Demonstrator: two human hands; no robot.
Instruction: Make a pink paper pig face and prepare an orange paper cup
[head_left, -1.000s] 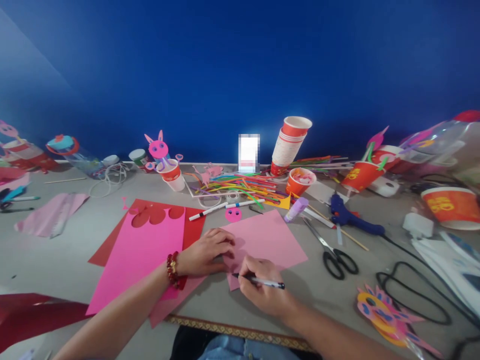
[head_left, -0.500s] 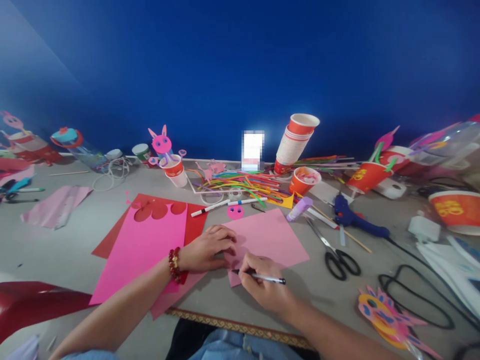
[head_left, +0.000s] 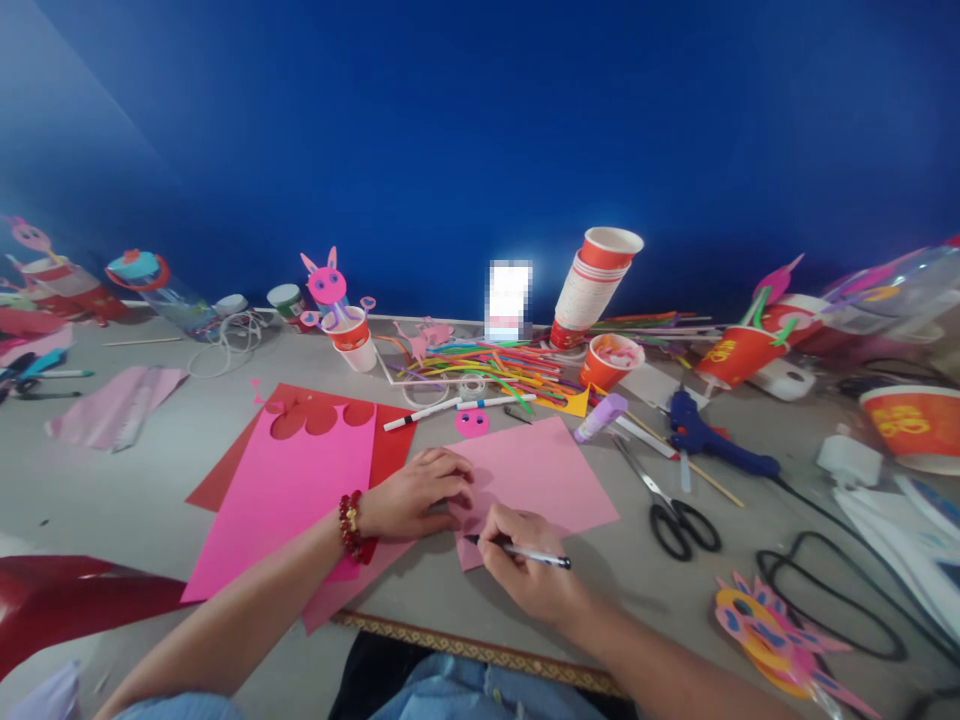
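Observation:
A light pink sheet (head_left: 544, 475) lies on the grey table in front of me. My left hand (head_left: 420, 495), with a red bead bracelet at its wrist, rests on the sheet's left part, fingers spread and bent, holding nothing. My right hand (head_left: 525, 560) grips a white marker (head_left: 536, 554), its dark tip over the sheet's lower left corner, close to my left thumb. Whether the tip touches the paper is too small to tell. Left of my left hand, a bright pink sheet (head_left: 307, 500) with round cutouts overlaps a red sheet (head_left: 397, 430).
Scissors (head_left: 664, 502), a blue glue gun (head_left: 712, 440) and its cord lie right. Behind are a purple glue stick (head_left: 600, 418), pipe cleaners (head_left: 517, 370), stacked cups (head_left: 595, 285) and a pink cup figure (head_left: 328, 285). A fish-like craft (head_left: 769, 635) lies lower right.

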